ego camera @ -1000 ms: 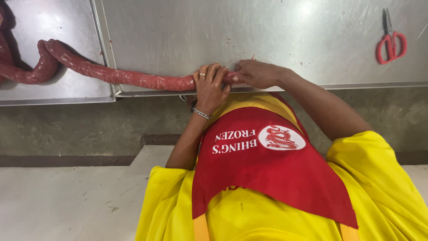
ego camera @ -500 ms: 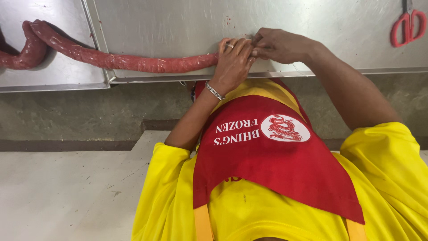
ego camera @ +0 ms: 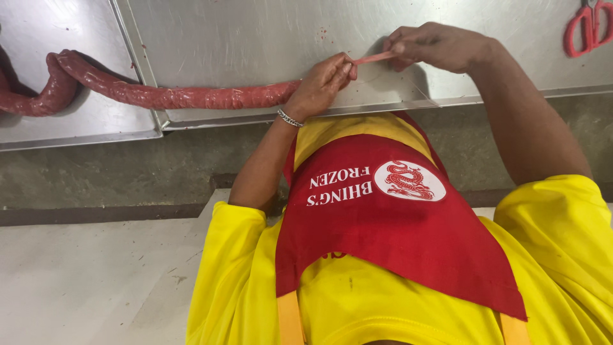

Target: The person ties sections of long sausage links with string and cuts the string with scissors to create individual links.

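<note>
Two hands held the long red sausage [ego camera: 191, 97] near the counter's [ego camera: 255, 32] front edge, the left hand [ego camera: 319, 86] gripping its end and the right hand [ego camera: 434, 46] pinching the thin empty skin [ego camera: 373, 58], which might tear if pulled too hard.

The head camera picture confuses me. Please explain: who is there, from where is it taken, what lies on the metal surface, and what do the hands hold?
There is no machine here: a person works with two bare hands. The one camera sits on the person's head and looks down, so the yellow shirt and red apron fill the bottom of the picture. Ahead lies a steel table. A long red sausage lies across it, curling off to the left. The left hand grips the sausage's end. The right hand pinches a thin, empty-looking strip of casing stretched between the two hands. Red scissors lie at the top right, untouched.
</note>
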